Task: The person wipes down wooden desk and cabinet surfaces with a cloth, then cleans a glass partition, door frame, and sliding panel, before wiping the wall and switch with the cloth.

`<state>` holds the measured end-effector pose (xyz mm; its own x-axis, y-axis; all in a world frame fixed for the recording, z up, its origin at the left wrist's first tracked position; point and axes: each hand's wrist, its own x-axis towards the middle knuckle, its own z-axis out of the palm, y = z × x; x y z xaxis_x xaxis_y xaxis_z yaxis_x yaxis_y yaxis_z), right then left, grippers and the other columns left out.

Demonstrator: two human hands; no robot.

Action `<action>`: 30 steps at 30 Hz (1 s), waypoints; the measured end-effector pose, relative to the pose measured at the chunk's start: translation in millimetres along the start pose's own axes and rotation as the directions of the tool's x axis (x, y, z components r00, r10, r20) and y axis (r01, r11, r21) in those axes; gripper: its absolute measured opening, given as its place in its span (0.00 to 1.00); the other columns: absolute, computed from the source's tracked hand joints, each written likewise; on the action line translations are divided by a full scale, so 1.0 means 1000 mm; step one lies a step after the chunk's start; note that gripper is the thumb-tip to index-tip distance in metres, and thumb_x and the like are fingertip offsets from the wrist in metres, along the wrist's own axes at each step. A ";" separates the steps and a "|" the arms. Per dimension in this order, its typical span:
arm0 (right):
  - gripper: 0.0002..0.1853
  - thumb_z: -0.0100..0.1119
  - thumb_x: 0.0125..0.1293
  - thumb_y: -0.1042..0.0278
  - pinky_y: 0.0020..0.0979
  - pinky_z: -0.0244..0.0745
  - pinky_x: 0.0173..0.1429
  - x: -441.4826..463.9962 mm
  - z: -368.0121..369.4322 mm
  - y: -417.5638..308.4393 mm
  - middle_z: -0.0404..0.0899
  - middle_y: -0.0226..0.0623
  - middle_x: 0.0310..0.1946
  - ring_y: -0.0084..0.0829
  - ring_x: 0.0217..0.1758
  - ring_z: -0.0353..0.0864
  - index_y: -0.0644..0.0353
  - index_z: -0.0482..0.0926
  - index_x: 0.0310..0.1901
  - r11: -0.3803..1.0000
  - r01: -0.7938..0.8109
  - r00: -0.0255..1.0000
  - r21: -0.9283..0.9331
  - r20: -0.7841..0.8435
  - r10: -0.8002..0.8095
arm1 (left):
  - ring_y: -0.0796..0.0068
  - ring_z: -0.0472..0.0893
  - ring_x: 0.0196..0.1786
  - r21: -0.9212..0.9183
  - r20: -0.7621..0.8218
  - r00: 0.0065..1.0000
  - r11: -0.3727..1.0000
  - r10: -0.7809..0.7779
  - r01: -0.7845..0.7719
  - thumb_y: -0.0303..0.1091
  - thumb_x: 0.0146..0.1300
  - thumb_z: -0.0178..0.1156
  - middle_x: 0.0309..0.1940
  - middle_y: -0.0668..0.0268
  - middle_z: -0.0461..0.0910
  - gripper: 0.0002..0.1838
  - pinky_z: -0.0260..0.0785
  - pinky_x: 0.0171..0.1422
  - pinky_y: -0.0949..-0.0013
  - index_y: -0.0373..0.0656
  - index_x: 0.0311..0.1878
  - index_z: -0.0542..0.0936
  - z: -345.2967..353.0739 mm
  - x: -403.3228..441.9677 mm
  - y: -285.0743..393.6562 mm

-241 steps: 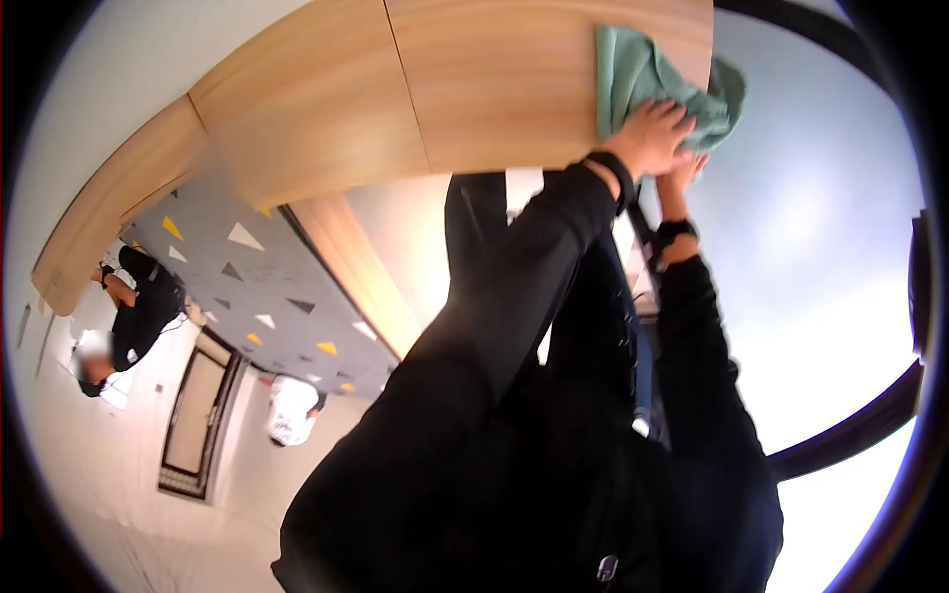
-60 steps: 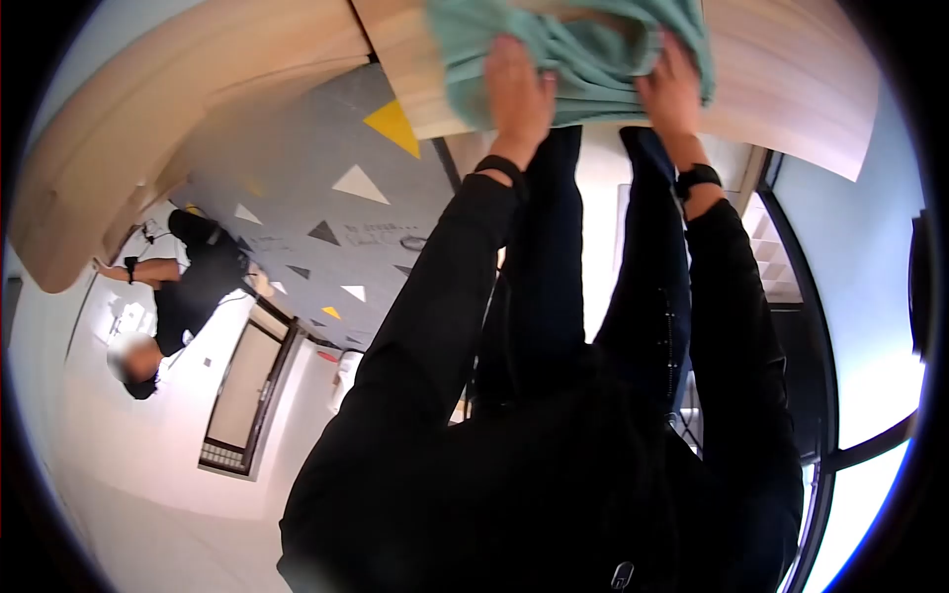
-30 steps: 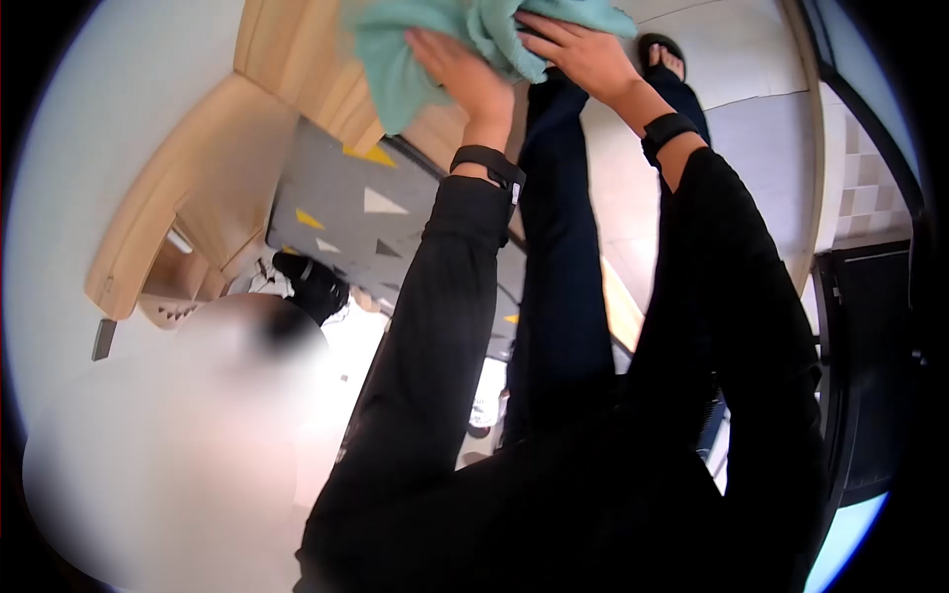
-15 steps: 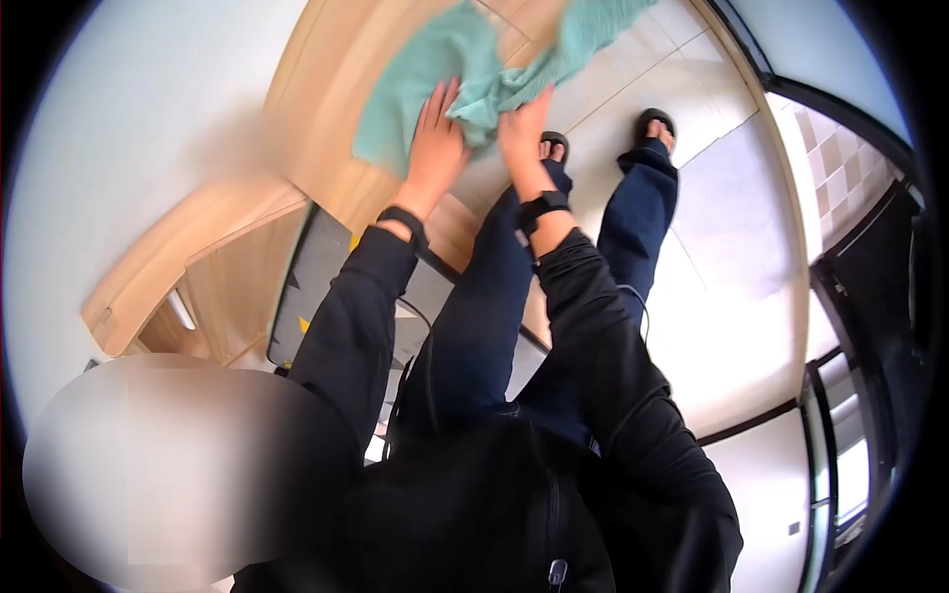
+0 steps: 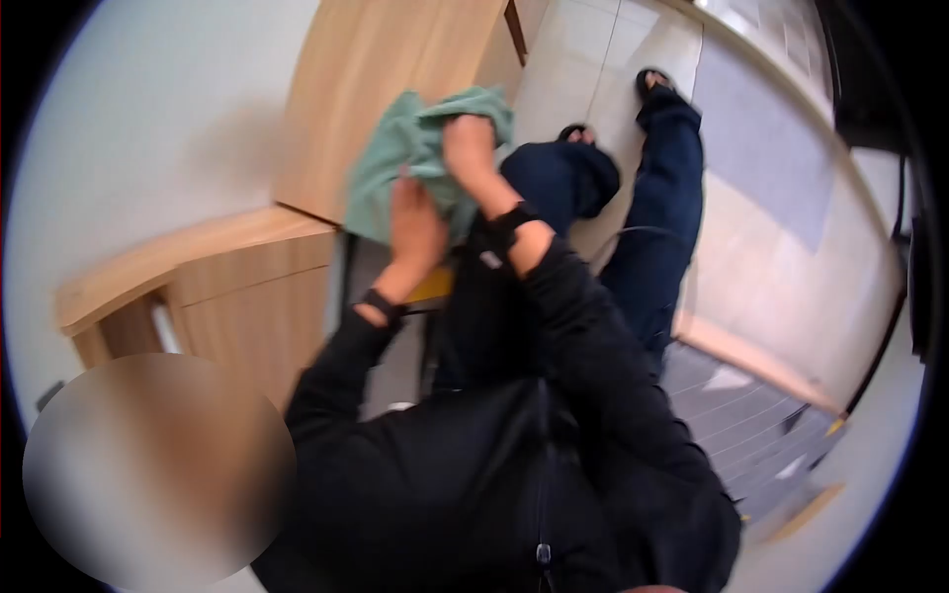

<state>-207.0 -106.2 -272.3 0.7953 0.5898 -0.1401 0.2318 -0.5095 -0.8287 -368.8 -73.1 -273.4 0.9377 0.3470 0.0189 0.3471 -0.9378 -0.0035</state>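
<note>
A soft green cloth (image 5: 381,188), bunched and folded, hangs between my two hands near the corner of a light wood cabinet top. My right hand (image 5: 469,150) is closed on its upper part, with fabric folded over the fingertips. My left hand (image 5: 417,229) holds the lower part; its thumb side shows against the cloth and the other fingers are partly hidden and blurred. Both wrists wear black bands.
The wood cabinet (image 5: 386,69) stands ahead, beside a lower wooden desk (image 5: 247,282) at left. My legs in dark trousers (image 5: 657,198) and sandals are on pale floor tiles (image 5: 573,59). A grey patterned mat (image 5: 741,425) lies at lower right.
Both hands have drawn the cloth in closer to my body, and it is more bunched up. The left hand went from lying flat on the cloth to gripping it. My view has turned.
</note>
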 end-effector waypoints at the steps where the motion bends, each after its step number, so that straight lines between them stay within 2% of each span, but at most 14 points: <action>1: 0.15 0.46 0.59 0.66 0.50 0.71 0.38 -0.013 0.012 -0.001 0.75 0.59 0.25 0.55 0.33 0.75 0.69 0.76 0.25 0.992 -0.062 0.962 0.109 -0.257 0.088 | 0.46 0.52 0.67 -0.064 -0.080 0.994 0.995 0.071 -0.076 0.26 0.45 0.52 0.58 0.42 0.60 0.30 0.45 0.70 0.53 0.21 0.54 0.62 -0.008 0.006 0.002; 2: 0.09 0.49 0.51 0.72 0.47 0.72 0.33 -0.027 0.033 -0.004 0.74 0.56 0.19 0.52 0.25 0.76 0.64 0.78 0.20 0.995 -0.096 0.862 -0.022 -0.502 0.072 | 0.46 0.52 0.67 -0.151 -0.077 0.986 0.976 0.146 -0.157 0.26 0.44 0.54 0.60 0.43 0.58 0.33 0.45 0.69 0.51 0.26 0.57 0.61 -0.018 0.011 0.002; 5: 0.11 0.46 0.56 0.70 0.47 0.74 0.36 -0.077 0.021 -0.011 0.76 0.60 0.30 0.52 0.33 0.78 0.68 0.76 0.31 0.999 0.035 0.996 -0.024 0.079 -0.033 | 0.47 0.53 0.66 -0.260 -0.108 0.952 0.916 0.287 -0.306 0.29 0.44 0.56 0.60 0.51 0.61 0.36 0.42 0.69 0.48 0.37 0.61 0.60 -0.005 -0.014 -0.015; 6: 0.12 0.45 0.57 0.69 0.47 0.73 0.39 -0.085 0.032 -0.011 0.76 0.59 0.32 0.53 0.35 0.77 0.69 0.76 0.33 0.998 -0.033 0.999 0.051 0.002 0.033 | 0.47 0.53 0.66 -0.276 -0.127 0.949 0.909 0.289 -0.313 0.30 0.44 0.57 0.61 0.52 0.61 0.36 0.42 0.69 0.48 0.37 0.61 0.61 -0.024 -0.017 -0.012; 7: 0.14 0.43 0.58 0.68 0.46 0.71 0.45 -0.090 0.040 -0.005 0.75 0.59 0.37 0.53 0.41 0.76 0.68 0.75 0.37 0.994 0.072 0.993 0.081 -0.102 -0.064 | 0.47 0.54 0.66 -0.295 -0.137 0.948 0.902 0.287 -0.315 0.32 0.44 0.57 0.61 0.53 0.61 0.36 0.41 0.70 0.49 0.38 0.61 0.61 -0.042 -0.026 -0.005; 8: 0.15 0.41 0.60 0.67 0.44 0.67 0.50 -0.093 0.037 -0.008 0.74 0.56 0.41 0.52 0.47 0.73 0.66 0.74 0.41 0.976 -0.044 0.998 0.213 0.056 0.032 | 0.46 0.52 0.66 -0.284 -0.114 0.968 0.926 0.223 -0.247 0.33 0.45 0.57 0.62 0.54 0.60 0.37 0.40 0.70 0.50 0.39 0.62 0.61 -0.041 -0.033 -0.005; 13: 0.14 0.41 0.59 0.68 0.44 0.69 0.47 -0.033 0.017 0.005 0.74 0.56 0.40 0.53 0.41 0.74 0.64 0.75 0.41 0.977 0.151 0.988 0.153 0.002 -0.153 | 0.43 0.47 0.68 -0.297 -0.072 0.991 0.946 0.116 -0.133 0.32 0.45 0.57 0.64 0.53 0.56 0.37 0.39 0.69 0.46 0.38 0.63 0.59 -0.034 0.009 0.004; 15: 0.14 0.41 0.59 0.70 0.45 0.69 0.46 0.020 -0.015 0.013 0.75 0.56 0.38 0.52 0.41 0.74 0.65 0.76 0.39 0.970 0.194 0.981 0.145 -0.018 -0.194 | 0.39 0.46 0.67 -0.168 -0.052 0.979 0.965 0.196 -0.202 0.32 0.44 0.60 0.59 0.45 0.60 0.35 0.39 0.69 0.43 0.29 0.57 0.63 -0.023 0.054 0.008; 17: 0.16 0.42 0.63 0.64 0.46 0.69 0.45 0.073 -0.034 0.019 0.75 0.57 0.37 0.53 0.41 0.75 0.68 0.76 0.36 0.962 0.193 0.959 0.191 -0.242 -0.145 | 0.38 0.47 0.67 -0.108 -0.050 0.963 0.958 0.263 -0.267 0.31 0.42 0.62 0.55 0.42 0.62 0.34 0.39 0.69 0.43 0.26 0.54 0.64 0.001 0.116 0.007; 19: 0.22 0.39 0.66 0.56 0.47 0.69 0.46 0.126 -0.040 0.037 0.75 0.59 0.37 0.55 0.41 0.74 0.69 0.76 0.37 0.993 0.100 0.974 0.057 -0.209 -0.086 | 0.41 0.47 0.67 -0.219 -0.176 0.956 0.938 0.233 -0.269 0.30 0.42 0.61 0.58 0.47 0.61 0.37 0.39 0.69 0.44 0.30 0.58 0.61 0.001 0.180 0.023; 23: 0.29 0.29 0.67 0.48 0.48 0.68 0.47 0.155 -0.057 0.034 0.75 0.60 0.37 0.56 0.43 0.74 0.69 0.72 0.44 0.952 -0.179 0.952 0.246 -0.201 0.231 | 0.42 0.47 0.67 -0.197 -0.203 0.958 0.950 0.201 -0.241 0.29 0.46 0.56 0.63 0.46 0.54 0.37 0.38 0.69 0.46 0.34 0.63 0.57 0.010 0.239 0.036; 25: 0.29 0.29 0.67 0.48 0.49 0.68 0.48 0.140 -0.051 0.038 0.75 0.59 0.37 0.57 0.42 0.74 0.69 0.70 0.45 0.966 -0.135 0.973 0.219 -0.154 0.171 | 0.42 0.48 0.67 -0.177 -0.099 0.967 0.952 0.236 -0.250 0.29 0.47 0.56 0.63 0.46 0.53 0.38 0.39 0.69 0.46 0.33 0.63 0.56 0.002 0.224 0.032; 27: 0.25 0.33 0.66 0.53 0.48 0.67 0.49 0.111 -0.040 0.040 0.74 0.59 0.40 0.56 0.43 0.74 0.70 0.71 0.44 0.998 0.033 0.997 0.059 0.073 -0.037 | 0.41 0.48 0.67 -0.189 -0.008 0.956 0.938 0.294 -0.291 0.30 0.48 0.56 0.63 0.47 0.53 0.37 0.39 0.69 0.46 0.34 0.63 0.56 -0.011 0.184 0.024; 30: 0.15 0.42 0.59 0.67 0.41 0.72 0.47 0.041 -0.006 0.035 0.75 0.53 0.42 0.48 0.43 0.76 0.64 0.76 0.41 0.984 0.115 0.978 0.139 0.158 -0.136 | 0.41 0.48 0.66 -0.129 0.206 0.905 0.927 0.372 -0.352 0.29 0.48 0.56 0.64 0.47 0.53 0.37 0.40 0.69 0.48 0.36 0.64 0.56 -0.005 0.089 -0.012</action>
<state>-162.9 -103.4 -304.1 0.6576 0.7453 -0.1099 0.2415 -0.3467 -0.9064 -290.0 -30.8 -267.0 0.9812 -0.0327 -0.1901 -0.0099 -0.9928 0.1193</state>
